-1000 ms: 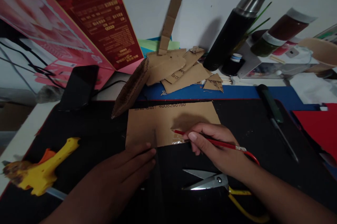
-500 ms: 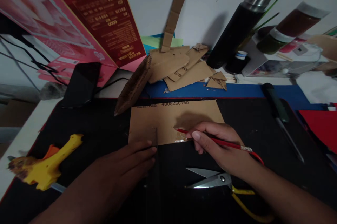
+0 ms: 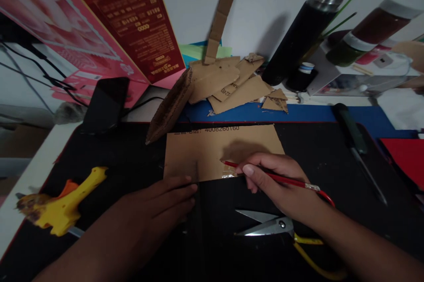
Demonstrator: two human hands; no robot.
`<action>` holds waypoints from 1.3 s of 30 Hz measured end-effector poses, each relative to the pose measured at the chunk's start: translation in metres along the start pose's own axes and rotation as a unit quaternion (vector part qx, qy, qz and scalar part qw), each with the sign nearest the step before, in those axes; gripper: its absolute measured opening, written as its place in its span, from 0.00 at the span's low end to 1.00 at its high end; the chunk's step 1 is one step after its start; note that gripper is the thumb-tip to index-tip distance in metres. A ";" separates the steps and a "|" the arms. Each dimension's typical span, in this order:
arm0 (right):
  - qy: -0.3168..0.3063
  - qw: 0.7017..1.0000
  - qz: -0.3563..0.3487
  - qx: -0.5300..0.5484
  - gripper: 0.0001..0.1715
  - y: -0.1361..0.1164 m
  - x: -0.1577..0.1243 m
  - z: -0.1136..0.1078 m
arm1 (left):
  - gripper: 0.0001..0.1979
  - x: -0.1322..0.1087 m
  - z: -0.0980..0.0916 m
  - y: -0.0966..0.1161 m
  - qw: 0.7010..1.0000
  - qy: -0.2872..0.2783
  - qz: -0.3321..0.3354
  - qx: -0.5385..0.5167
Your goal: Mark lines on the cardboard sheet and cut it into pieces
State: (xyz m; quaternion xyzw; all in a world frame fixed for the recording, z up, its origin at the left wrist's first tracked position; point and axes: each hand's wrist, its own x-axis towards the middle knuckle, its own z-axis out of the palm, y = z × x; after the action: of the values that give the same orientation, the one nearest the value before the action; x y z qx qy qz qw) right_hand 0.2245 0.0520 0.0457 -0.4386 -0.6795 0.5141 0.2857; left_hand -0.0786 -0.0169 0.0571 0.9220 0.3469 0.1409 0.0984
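A flat brown cardboard sheet [image 3: 212,147] with printed digits lies on the black mat [image 3: 314,149]. My right hand [image 3: 281,185] grips a red pencil [image 3: 281,179], whose tip rests on the sheet near its front edge. My left hand [image 3: 152,211] lies flat with fingers stretched out, fingertips at the sheet's front edge beside a dark ruler-like strip [image 3: 198,220] that runs toward me. Scissors with yellow handles [image 3: 268,225] lie just in front of my right hand.
A yellow glue gun [image 3: 59,209] lies at the left. Cardboard scraps [image 3: 228,83] pile at the back, next to a red box [image 3: 132,17] and a black phone [image 3: 104,103]. A black flask [image 3: 304,30], jars and a green-handled tool [image 3: 356,143] stand right.
The view has shifted slightly. Both hands stay almost where they were, the pencil tip still on the cardboard.
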 end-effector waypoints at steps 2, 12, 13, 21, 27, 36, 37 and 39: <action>0.001 1.000 0.000 -0.009 0.18 -0.001 0.000 0.000 | 0.20 -0.001 0.004 0.000 1.000 -0.002 -0.005 -0.009; -0.001 1.000 0.004 -0.010 0.15 -0.004 0.002 0.000 | 0.18 0.006 0.018 0.011 0.999 0.043 -0.024 0.008; -0.001 1.000 0.004 -0.010 0.15 -0.005 0.002 0.000 | 0.18 0.006 0.019 0.011 0.999 0.040 -0.023 0.018; -0.002 1.000 -0.010 -0.026 0.15 -0.007 0.001 0.000 | 0.17 0.004 0.020 0.011 0.998 0.033 -0.015 0.043; -0.007 0.999 -0.010 -0.034 0.15 -0.006 0.002 0.000 | 0.15 0.001 0.022 0.009 0.999 0.027 -0.021 0.033; -0.017 0.998 -0.018 -0.059 0.17 -0.008 0.002 -0.001 | 0.16 0.000 0.025 0.007 0.999 0.023 -0.027 0.008; -0.017 0.998 -0.019 -0.058 0.17 -0.008 0.002 -0.001 | 0.16 0.001 0.024 0.007 0.999 0.024 -0.026 0.008; -0.017 0.998 -0.020 -0.059 0.17 -0.007 0.002 -0.001 | 0.16 0.002 0.023 0.007 1.000 0.021 -0.020 0.008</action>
State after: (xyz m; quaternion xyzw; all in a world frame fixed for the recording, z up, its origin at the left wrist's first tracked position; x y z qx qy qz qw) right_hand 0.2224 0.0534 0.0529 -0.4327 -0.7220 0.4744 0.2580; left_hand -0.0655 -0.0231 0.0381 0.9125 0.3682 0.1559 0.0865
